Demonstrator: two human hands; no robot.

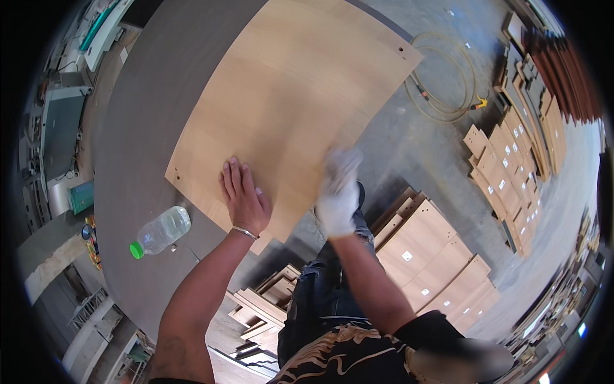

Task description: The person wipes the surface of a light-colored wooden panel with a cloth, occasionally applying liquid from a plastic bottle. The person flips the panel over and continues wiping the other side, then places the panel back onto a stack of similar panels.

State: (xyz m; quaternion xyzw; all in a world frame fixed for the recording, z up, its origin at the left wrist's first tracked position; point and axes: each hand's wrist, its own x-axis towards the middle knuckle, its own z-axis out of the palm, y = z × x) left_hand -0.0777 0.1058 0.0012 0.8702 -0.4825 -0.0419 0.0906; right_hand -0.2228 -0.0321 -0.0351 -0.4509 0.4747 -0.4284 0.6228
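A large light wood panel [275, 109] with small dark holes near its corners lies on a dark grey table. My bare left hand [243, 195] rests flat on its near part, fingers stretched out, with a bracelet at the wrist. At the panel's right edge is my right hand [339, 192] in a white glove. Motion smears its fingers, so whether they grip anything cannot be made out. Left of my left hand, a clear plastic bottle [164, 230] with a green cap lies on its side.
The dark grey table [137, 128] extends to the left. Stacked wood panels [425, 256] stand on the floor close to my right, and more panel stacks [505, 173] farther right. A coiled yellowish hose [470, 80] lies on the concrete beyond the panel. Machinery [64, 128] lines the far left.
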